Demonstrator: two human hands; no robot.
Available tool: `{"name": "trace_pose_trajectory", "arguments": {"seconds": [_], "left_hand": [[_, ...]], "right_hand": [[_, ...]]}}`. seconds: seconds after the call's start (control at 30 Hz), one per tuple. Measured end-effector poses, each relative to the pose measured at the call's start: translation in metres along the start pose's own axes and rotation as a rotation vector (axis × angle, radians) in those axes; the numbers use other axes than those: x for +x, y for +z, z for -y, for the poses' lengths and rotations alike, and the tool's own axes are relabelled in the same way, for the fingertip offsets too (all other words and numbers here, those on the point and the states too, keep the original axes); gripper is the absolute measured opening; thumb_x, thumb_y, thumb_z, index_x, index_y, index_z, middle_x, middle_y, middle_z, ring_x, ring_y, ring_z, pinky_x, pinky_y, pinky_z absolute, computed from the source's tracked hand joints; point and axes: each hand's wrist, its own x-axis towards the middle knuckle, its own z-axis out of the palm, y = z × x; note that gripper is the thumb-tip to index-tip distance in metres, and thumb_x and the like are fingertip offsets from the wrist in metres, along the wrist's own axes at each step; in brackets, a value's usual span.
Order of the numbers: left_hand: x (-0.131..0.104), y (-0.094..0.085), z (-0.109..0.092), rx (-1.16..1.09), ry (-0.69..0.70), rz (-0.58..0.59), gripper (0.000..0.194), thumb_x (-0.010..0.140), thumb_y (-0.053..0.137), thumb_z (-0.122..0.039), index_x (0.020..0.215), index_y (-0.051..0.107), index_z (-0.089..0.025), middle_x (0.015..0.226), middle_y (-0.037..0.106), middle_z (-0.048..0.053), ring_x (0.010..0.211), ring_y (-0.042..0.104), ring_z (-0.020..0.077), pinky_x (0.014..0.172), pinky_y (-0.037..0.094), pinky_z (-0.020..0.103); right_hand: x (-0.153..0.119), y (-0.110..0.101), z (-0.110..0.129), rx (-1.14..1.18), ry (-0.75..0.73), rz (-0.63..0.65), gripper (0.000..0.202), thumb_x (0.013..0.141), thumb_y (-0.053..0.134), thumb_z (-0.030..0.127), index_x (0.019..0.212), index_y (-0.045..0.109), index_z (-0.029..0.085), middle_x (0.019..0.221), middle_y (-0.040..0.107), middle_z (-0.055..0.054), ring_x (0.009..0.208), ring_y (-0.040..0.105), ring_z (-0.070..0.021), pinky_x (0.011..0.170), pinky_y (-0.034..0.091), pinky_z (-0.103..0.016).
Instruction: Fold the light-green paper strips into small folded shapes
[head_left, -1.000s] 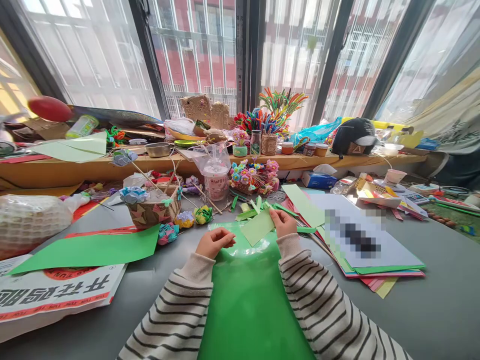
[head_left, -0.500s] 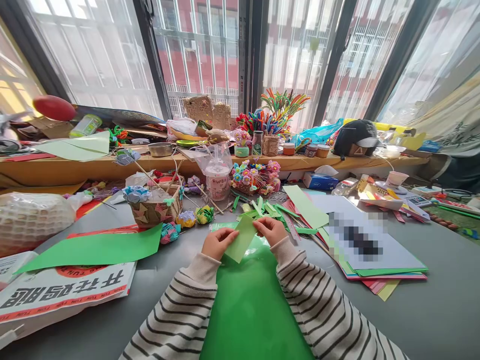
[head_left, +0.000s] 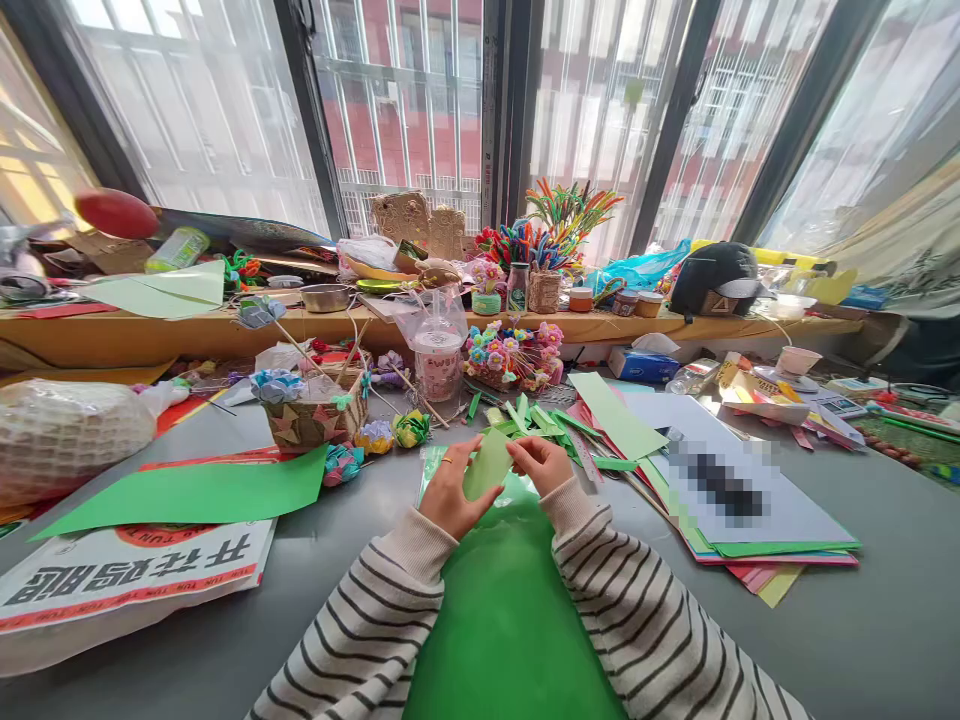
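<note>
Directly between the fingers (head_left: 529,453) lies green paper (head_left: 488,464).

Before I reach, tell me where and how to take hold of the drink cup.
I'd grip the cup around its body, below the loose clear bag near its top, coming from the near side: it stands upright with a round wall, and flowers crowd its right.

Head camera, one, worn here at the worktop (head_left: 877,620).
Looks forward and down from the wearer's side; left hand (head_left: 451,492) and right hand (head_left: 543,466) near, windows (head_left: 420,110) opposite, well beyond.
</note>
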Motion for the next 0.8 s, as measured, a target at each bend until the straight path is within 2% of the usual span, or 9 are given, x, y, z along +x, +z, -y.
{"name": "trace_pose_trajectory", "arguments": {"seconds": [0.2, 0.4, 0.67, 0.8], "left_hand": [[0.0005, -0.0015, -0.0019, -0.225, -0.139, -0.025, 0.057, 0.062, 0.055, -0.031, 0.113, 0.032, -0.019, 0.105, 0.045, 0.01, 0.084, 0.05, 0.0178, 0.067, 0.046, 0.033], [0.0022, 0.0029, -0.0012, -0.417, -0.221, -0.059, 0.058, 0.059, 0.058, -0.033, 0.11, 0.036, -0.017, 0.102, 0.047, 0.01, 0.083, 0.052, 0.0184, 0.067, 0.046, 0.035], [0.0023, 0.0007, -0.0056, -0.69, -0.298, 0.021, 0.06, 0.058, 0.06, -0.032, 0.109, 0.033, -0.018, 0.099, 0.047, 0.008, 0.082, 0.053, 0.0177, 0.073, 0.043, 0.033], [0.0026, 0.0005, -0.0052, -0.744, -0.322, 0.073, 0.06, 0.058, 0.061, -0.031, 0.109, 0.032, -0.018, 0.1, 0.044, 0.009, 0.078, 0.055, 0.0169, 0.071, 0.044, 0.033]], "right_hand": [[-0.0025, 0.0062, 0.001, 0.043, -0.024, 0.148, 0.027, 0.055, 0.061, 0.038, 0.069, 0.055, 0.016, 0.06, 0.057, -0.001, 0.051, 0.052, -0.011, 0.044, 0.043, -0.022], [-0.0023, 0.0072, 0.0013, 0.069, -0.022, 0.198, 0.023, 0.058, 0.059, 0.036, 0.068, 0.054, 0.016, 0.062, 0.056, -0.001, 0.049, 0.05, -0.0094, 0.045, 0.041, -0.022], [-0.0014, 0.0065, -0.0006, 0.088, -0.02, 0.213, 0.023, 0.059, 0.058, 0.036, 0.068, 0.055, 0.015, 0.06, 0.055, 0.0, 0.05, 0.049, -0.0092, 0.047, 0.039, -0.022], [-0.002, 0.007, 0.0013, 0.095, -0.017, 0.223, 0.025, 0.058, 0.058, 0.037, 0.069, 0.055, 0.015, 0.061, 0.056, -0.001, 0.049, 0.048, -0.0088, 0.047, 0.039, -0.022]]}}
